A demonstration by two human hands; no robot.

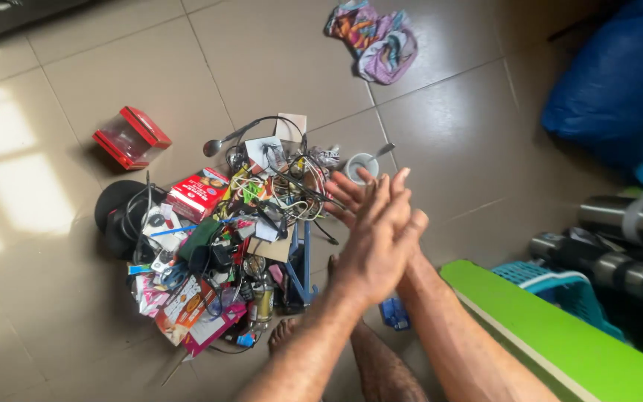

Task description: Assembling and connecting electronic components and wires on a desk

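From the head camera we see our left hand pressed flat against our right hand, palms together and fingers straight, holding nothing. They hover just beside a heap of clutter on the tiled floor: cables, small boxes, papers. A white cup sits near the fingertips, a red box well apart.

You're looking down at a beige tiled floor. On it lies a heap of cables, cartons and small clutter, a red-trimmed clear box just beyond it, a crumpled patterned cloth farther off, and a white cup beside the heap.
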